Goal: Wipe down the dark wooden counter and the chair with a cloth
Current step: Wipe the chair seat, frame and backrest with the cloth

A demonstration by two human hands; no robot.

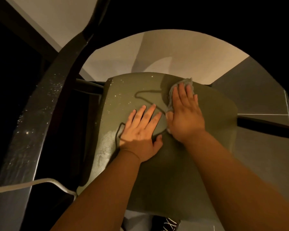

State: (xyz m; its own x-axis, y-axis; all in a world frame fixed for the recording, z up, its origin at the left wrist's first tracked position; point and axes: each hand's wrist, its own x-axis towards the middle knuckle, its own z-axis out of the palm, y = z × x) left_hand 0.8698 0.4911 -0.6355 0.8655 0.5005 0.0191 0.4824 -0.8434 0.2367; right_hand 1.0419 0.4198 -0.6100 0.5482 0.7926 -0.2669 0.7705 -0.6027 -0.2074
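Head view: right hand (184, 112) presses cloth (180, 88) flat-fingered on chair (215, 104); left hand (140, 132) rests flat, fingers spread.

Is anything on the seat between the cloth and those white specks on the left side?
Only the left hand, lying flat on the chair seat just left of the cloth under the right hand. Along the far edge, the way to the specks looks open.

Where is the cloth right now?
In the head view, the grey cloth lies under the right hand, on the far right part of the chair seat.
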